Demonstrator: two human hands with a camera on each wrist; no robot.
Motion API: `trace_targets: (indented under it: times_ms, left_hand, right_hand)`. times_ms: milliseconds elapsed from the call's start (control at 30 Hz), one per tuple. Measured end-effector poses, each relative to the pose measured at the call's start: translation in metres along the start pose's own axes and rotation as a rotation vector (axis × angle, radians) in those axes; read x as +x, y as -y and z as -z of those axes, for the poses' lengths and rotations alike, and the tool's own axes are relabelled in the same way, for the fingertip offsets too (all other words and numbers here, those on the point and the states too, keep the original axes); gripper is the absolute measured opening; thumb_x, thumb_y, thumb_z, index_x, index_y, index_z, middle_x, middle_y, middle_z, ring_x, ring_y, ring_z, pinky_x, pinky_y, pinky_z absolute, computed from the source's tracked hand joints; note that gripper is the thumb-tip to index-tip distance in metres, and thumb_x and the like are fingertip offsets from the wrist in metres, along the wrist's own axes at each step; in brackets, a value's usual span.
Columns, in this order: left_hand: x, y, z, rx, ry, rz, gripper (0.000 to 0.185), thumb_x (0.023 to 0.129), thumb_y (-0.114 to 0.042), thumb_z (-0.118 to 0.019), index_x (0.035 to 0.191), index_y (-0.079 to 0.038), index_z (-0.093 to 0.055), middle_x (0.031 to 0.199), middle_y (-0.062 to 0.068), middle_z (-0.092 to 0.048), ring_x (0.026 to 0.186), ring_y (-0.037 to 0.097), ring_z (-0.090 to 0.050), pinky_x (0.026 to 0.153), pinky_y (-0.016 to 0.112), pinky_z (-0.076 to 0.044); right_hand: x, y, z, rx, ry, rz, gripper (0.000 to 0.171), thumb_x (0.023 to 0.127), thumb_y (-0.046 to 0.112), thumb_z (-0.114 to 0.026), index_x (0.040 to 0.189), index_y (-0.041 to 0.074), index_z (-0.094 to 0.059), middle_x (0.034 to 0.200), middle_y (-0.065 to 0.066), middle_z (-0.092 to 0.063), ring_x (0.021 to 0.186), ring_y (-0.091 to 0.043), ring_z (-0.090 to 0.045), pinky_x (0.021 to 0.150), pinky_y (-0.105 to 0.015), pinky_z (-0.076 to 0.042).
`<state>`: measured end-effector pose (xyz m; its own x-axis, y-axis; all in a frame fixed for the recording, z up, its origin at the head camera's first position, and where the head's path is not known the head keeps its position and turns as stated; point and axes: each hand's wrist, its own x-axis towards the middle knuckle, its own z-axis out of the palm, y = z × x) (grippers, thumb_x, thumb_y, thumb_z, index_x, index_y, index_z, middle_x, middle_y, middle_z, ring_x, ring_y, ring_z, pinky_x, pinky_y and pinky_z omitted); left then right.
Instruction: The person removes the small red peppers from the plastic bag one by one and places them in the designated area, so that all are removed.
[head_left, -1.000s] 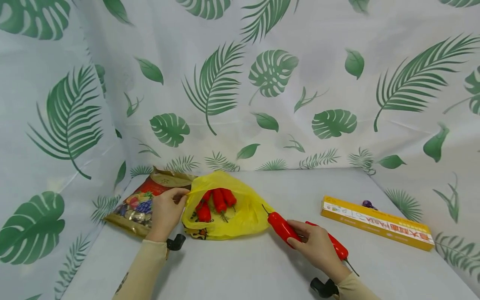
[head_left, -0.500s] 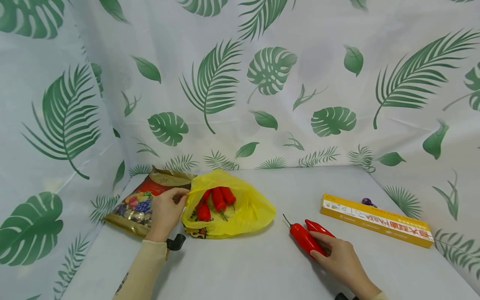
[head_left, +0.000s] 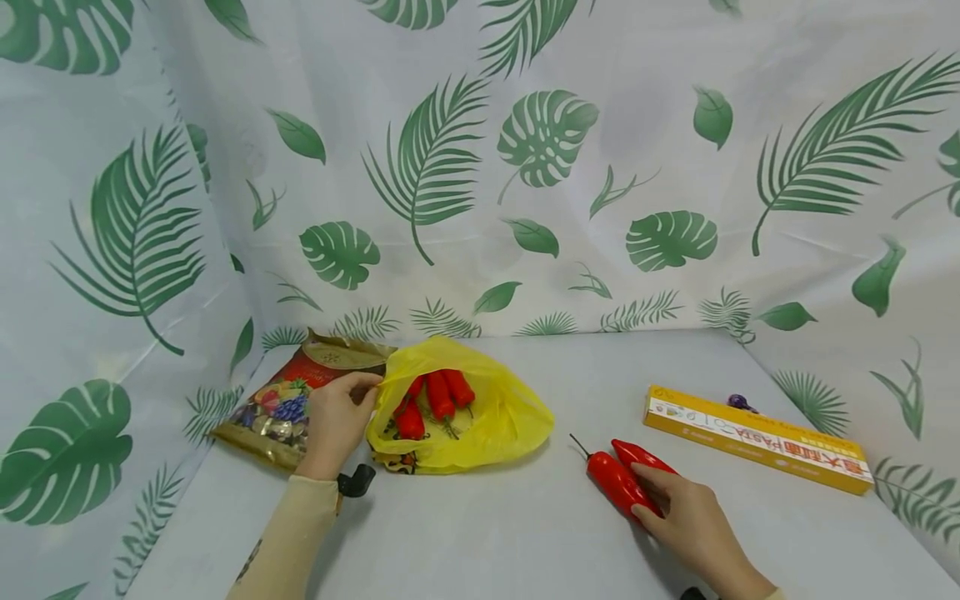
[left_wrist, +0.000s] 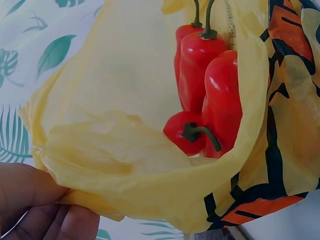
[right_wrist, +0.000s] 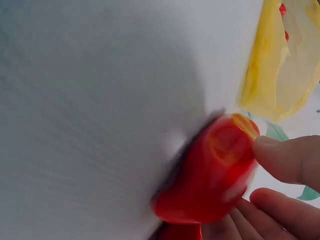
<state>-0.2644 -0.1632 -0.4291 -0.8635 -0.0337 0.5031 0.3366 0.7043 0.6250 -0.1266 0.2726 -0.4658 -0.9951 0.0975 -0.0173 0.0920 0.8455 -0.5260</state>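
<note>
On the table's left half lies a yellow plastic bag (head_left: pixel 517 417), its mouth spread, with several red chili peppers (head_left: pixel 440 396) inside. My left hand (head_left: pixel 337 421) pinches the bag's left rim between thumb and fingers; the left wrist view shows the gathered film of the bag (left_wrist: pixel 125 192) at the fingertips. At the right my right hand (head_left: pixel 690 512) holds a red chili pepper (head_left: pixel 611 479) between thumb and fingers, low at the table, its stem towards the bag. A second red chili pepper (head_left: pixel 637 452) lies right beside it, partly hidden by the hand.
A gold and red packet with fruit pictures (head_left: pixel 277 408) lies behind the left hand, partly under the bag. To the right is a long yellow pasta box (head_left: pixel 757 442), with a small purple wrapped thing (head_left: pixel 738 402) behind it. A leaf-print curtain (head_left: pixel 465 275) closes off the back.
My right hand has moved right and towards me with the chili pepper, from near the bag to beside the other pepper, then barely moved. The left hand has stayed at the bag's rim.
</note>
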Motion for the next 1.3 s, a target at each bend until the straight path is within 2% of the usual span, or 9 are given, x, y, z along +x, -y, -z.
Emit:
trace_targets:
  times_ms: [333,500,633,800,900,1067,1300]
  left_hand:
    - [0.000,0.001,0.002,-0.003,0.009,0.012,0.013,0.096,-0.010,-0.075,0.106,-0.009,-0.081,0.096,0.011,-0.081,0.076,0.023,-0.074,0.068,0.041,-0.063]
    - [0.001,0.001,0.002,-0.001,0.007,0.011,0.012,0.095,-0.010,-0.075,0.106,-0.009,-0.081,0.095,0.011,-0.081,0.077,0.023,-0.075,0.069,0.041,-0.064]
    - [0.001,0.001,0.001,0.000,0.007,0.009,0.012,0.095,-0.010,-0.075,0.106,-0.009,-0.081,0.094,0.010,-0.081,0.076,0.022,-0.074,0.068,0.040,-0.063]
    - [0.001,0.001,0.000,-0.009,0.013,0.029,0.013,0.095,-0.010,-0.075,0.106,-0.010,-0.081,0.096,0.010,-0.081,0.077,0.022,-0.075,0.069,0.039,-0.064]
    - [0.001,0.001,0.001,-0.003,0.020,0.038,0.013,0.096,-0.011,-0.075,0.107,-0.010,-0.081,0.096,0.010,-0.081,0.078,0.022,-0.075,0.071,0.039,-0.064]
    - [0.001,-0.003,0.001,0.008,0.023,0.051,0.013,0.095,-0.011,-0.076,0.106,-0.010,-0.081,0.095,0.009,-0.081,0.077,0.021,-0.074,0.069,0.038,-0.063]
    - [0.002,-0.005,-0.002,0.014,0.029,0.048,0.013,0.096,-0.012,-0.075,0.108,-0.012,-0.081,0.097,0.008,-0.081,0.080,0.021,-0.074,0.070,0.036,-0.063]
  right_hand:
    - [0.003,0.013,0.002,0.000,-0.057,0.072,0.063,0.082,0.014,-0.087,0.139,-0.001,-0.064,0.130,-0.026,-0.071,0.110,-0.039,-0.072,0.083,-0.046,-0.065]
    - [0.011,0.027,0.003,0.034,-0.126,0.174,0.056,0.085,0.015,-0.086,0.137,0.004,-0.067,0.125,-0.020,-0.075,0.107,-0.034,-0.076,0.084,-0.045,-0.064]
    - [0.023,0.040,-0.001,0.114,-0.153,0.271,0.050,0.085,0.012,-0.086,0.132,0.006,-0.071,0.120,-0.017,-0.077,0.101,-0.029,-0.079,0.085,-0.044,-0.064]
    - [0.047,0.059,-0.015,0.197,-0.094,0.367,0.048,0.087,0.011,-0.083,0.132,0.005,-0.070,0.125,-0.017,-0.075,0.105,-0.032,-0.078,0.087,-0.039,-0.064]
    - [0.064,0.073,-0.025,0.242,-0.039,0.392,0.048,0.088,0.012,-0.083,0.133,0.003,-0.069,0.128,-0.017,-0.074,0.109,-0.033,-0.076,0.090,-0.040,-0.063]
    - [0.090,0.103,-0.042,0.296,0.080,0.387,0.048,0.091,0.014,-0.080,0.135,0.001,-0.068,0.132,-0.019,-0.072,0.114,-0.035,-0.074,0.096,-0.045,-0.061]
    - [0.125,0.134,-0.066,0.268,0.130,0.351,0.048,0.091,0.012,-0.079,0.136,0.000,-0.067,0.137,-0.017,-0.070,0.119,-0.036,-0.072,0.100,-0.047,-0.059]
